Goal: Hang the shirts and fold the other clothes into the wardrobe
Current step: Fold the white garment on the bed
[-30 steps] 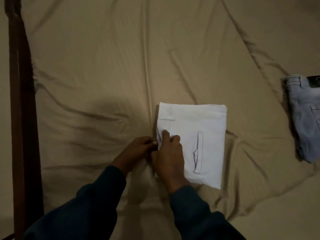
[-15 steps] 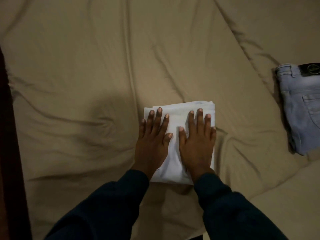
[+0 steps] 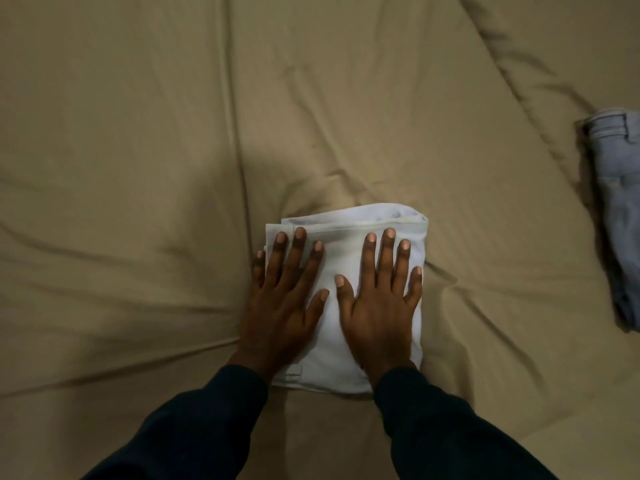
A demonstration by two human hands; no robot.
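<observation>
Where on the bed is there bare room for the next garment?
Bare beige sheet spreads left of the folded white garment and beyond its far edge. Right, a narrower strip runs before the folded jeans. Both hands, left hand and right hand, cover the white garment.

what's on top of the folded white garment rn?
Both hands, left hand and right hand, press flat on the white garment. They cover most of its top; the bedsheet beneath is hidden.
</observation>
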